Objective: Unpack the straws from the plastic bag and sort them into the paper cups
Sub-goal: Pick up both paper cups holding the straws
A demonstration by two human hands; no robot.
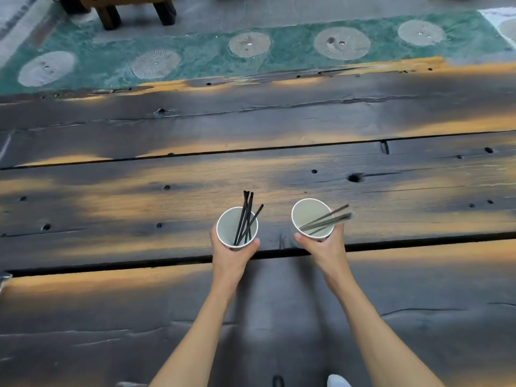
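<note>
My left hand (230, 256) grips a white paper cup (227, 227) from below. Several bare black straws (247, 216) stand in this cup and lean up and to the right past its rim. My right hand (321, 248) grips a second white paper cup (305, 216). In it lie a few black straws in clear plastic wrapping (328, 219), their ends sticking out over the right rim. The two cups are side by side, a short gap apart, over the dark wooden table (139, 208). No loose plastic bag shows.
The table is made of wide dark planks with gaps, cracks and knot holes. Beyond its far edge lies a green floor with round stone discs (342, 43). Dark wooden furniture legs (111, 15) stand at the top left. A white shoe tip (337, 381) shows at the bottom.
</note>
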